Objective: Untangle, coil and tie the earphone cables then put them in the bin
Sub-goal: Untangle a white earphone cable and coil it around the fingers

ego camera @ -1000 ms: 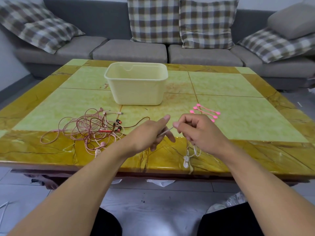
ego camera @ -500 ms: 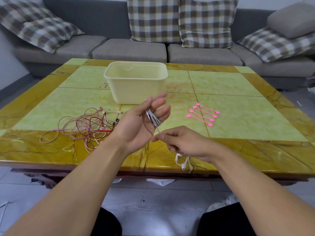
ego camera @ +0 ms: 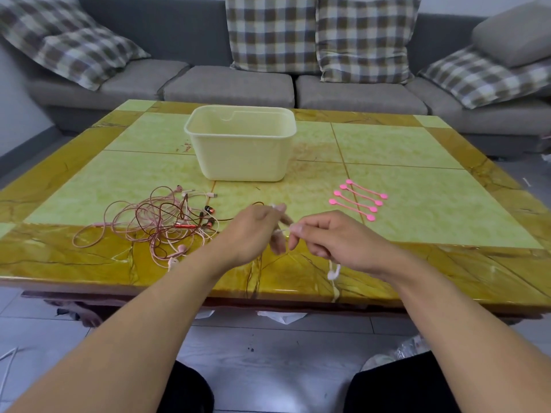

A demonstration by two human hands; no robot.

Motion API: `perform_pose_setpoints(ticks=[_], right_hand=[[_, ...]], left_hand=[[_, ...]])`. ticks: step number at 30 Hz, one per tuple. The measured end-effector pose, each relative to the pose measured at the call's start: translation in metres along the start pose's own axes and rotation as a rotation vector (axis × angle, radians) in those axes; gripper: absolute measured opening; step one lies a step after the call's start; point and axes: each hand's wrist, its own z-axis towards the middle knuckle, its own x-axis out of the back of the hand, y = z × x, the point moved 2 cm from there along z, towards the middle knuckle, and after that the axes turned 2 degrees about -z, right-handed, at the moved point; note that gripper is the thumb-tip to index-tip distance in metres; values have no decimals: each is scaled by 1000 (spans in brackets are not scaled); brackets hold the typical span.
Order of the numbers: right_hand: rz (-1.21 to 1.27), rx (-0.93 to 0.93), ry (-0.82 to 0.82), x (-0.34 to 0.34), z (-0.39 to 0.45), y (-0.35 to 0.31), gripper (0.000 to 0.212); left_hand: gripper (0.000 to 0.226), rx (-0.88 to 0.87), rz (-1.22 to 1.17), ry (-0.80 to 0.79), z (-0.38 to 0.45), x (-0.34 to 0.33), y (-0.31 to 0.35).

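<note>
The table held the bin at twelve o'clock from both hands. The tangled cables lay at nine o'clock, nearer the left hand. Left hand and right hand each pinched the white cable, its earbuds dangling at six.

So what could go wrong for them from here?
The white earbuds dangle below the right hand near the table edge and might snag as the coil is wound. The left hand works close to the tangled pink and red cables and could drag a loop along. The pink ties lie apart, so reaching for one may loosen the coil.
</note>
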Motion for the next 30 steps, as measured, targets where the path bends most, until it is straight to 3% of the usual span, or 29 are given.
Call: perform_pose_setpoints(ticks=[3,9,13,16,20,23,26,30], right_hand=[[39,14,139,14,-1,4,32],[194,63,307,20,4,11,34],[224,15,272,9,11,16,14],[220,-43,180,-4,16,21,14],[213,-83,98,-18,20,21,16],[167,-110,69,-22,21,22,26],[72,-126,30,-22,21,24,28],[-77,-156,-75,-11,16,22,33]], left_hand=[[66,36,-15,-156,-5,-6,7],[50,52,-675,-478,-10,-9,16],[46,70,-1124,-322,-7,-9,21],[48,55,-1242,-141,-1,-6,19],[43,49,-1257,83,4,-8,15],[39,25,-1240,152,6,-8,14],[41,-10,-1151,166,4,-9,17],[55,-78,-1010,73,-3,-8,24]])
